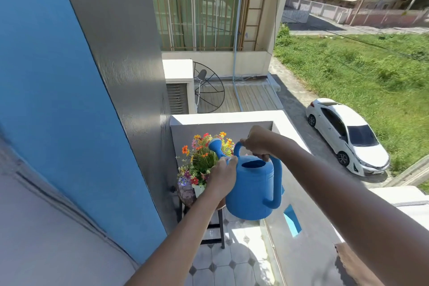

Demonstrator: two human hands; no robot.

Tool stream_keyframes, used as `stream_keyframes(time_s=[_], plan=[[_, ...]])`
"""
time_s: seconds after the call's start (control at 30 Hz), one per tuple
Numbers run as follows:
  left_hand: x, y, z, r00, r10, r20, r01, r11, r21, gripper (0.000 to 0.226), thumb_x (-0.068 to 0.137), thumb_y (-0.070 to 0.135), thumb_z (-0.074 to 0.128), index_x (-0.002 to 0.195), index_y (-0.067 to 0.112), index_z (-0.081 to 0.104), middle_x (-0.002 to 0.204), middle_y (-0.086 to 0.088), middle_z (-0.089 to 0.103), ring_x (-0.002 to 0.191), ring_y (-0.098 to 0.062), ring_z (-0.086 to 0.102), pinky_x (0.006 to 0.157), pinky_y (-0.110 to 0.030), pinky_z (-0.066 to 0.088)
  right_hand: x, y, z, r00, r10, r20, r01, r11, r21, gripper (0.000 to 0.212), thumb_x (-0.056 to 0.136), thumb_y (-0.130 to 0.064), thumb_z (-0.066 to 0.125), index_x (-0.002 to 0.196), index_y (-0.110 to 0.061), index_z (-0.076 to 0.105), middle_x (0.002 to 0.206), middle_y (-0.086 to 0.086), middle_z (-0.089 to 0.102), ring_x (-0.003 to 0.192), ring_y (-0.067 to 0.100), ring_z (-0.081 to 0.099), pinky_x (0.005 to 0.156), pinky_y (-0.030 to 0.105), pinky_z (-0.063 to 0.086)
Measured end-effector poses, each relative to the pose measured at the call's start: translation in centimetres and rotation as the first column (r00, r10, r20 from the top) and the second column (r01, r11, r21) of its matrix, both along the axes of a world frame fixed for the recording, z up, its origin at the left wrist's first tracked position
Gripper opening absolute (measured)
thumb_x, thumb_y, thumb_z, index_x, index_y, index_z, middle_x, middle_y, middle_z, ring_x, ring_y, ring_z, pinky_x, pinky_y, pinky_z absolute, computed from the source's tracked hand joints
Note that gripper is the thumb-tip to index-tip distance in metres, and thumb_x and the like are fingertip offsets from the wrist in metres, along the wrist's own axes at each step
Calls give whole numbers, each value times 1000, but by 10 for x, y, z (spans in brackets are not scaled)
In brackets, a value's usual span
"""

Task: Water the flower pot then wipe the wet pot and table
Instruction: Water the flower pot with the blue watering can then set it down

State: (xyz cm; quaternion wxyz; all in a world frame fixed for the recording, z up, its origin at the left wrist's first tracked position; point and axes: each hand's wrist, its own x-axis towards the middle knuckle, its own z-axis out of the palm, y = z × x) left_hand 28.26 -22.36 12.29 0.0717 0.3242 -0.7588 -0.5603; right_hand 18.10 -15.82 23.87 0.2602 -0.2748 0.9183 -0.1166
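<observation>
On a sunlit balcony, beside a blue wall (58, 100), a blue plastic watering can (253, 189) is hanging in the air above a small round table (185, 194) with dark legs. The can is round-bodied, with an oval filling hole on top, a looping handle running from the top down its right side, and a spout ending in a flared blue rose with a pale face. The spout is pointing up and to the left, its head sitting in front of the blooms. The flower pot (199, 189) is standing on the table, just left of the can; only a pale sliver of it is showing under a thick bunch of orange, red, yellow and purple flowers (204, 158) with green leaves. Whether water is coming out cannot be told.

The person's right hand (256, 143) is reaching in from the right with the arm stretched forward, and its fingers are clenching the top bar of the handle. The left hand (221, 180) is coming up from below, its forearm nearly straight, and its fingers are wrapping the spout close to where it joins the body, the back of the hand facing the camera. Both hands are thus gripping the can, holding it clear of the table. Below the balcony parapet (222, 117), a white car (348, 134) is standing beside a grassy lot.
</observation>
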Motion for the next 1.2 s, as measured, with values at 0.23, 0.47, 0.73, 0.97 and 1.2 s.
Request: stream_keyframes(time_s=[0.23,0.47,0.73,0.97,1.2], plan=[[-11,11,-16,998,-56,-11,56,998,-35,50,89,54,31,120,20,52,104,-7,63,91,-22,61,81,-41,50,0,37,-32,975,-161,151,186,969,-163,31,103,-19,40,115,2,60,69,15,60,48,24,52,47,29,44],[-50,29,-31,989,-146,-36,145,989,-35,47,91,50,38,135,33,42,120,-1,60,100,-21,61,87,-43,51,-18,85,-72,856,-336,393,494,756,-430,31,102,-32,46,98,-3,59,65,5,51,44,17,41,42,25,39],[-123,75,-44,977,-213,-25,209,971,-113,43,95,44,44,133,25,50,118,6,58,104,-13,55,77,-23,38,-63,134,-96,623,-407,668,782,346,-518,24,103,-24,41,82,-13,42,62,5,39,42,12,34,41,22,29],[-208,127,-76,932,-342,-118,358,919,165,27,93,33,56,118,22,61,103,0,71,89,-13,67,75,-13,49,-124,181,-112,502,-437,746,860,161,-484,22,105,-24,35,107,-7,48,61,5,47,46,15,45,50,29,43],[-281,167,-104,799,-593,-102,601,793,100,29,98,31,46,118,23,64,104,5,72,90,-3,63,84,-17,47,-182,238,-133,439,-442,782,898,185,-400,18,106,-16,38,108,-4,51,81,15,63,68,25,66,67,37,58]])
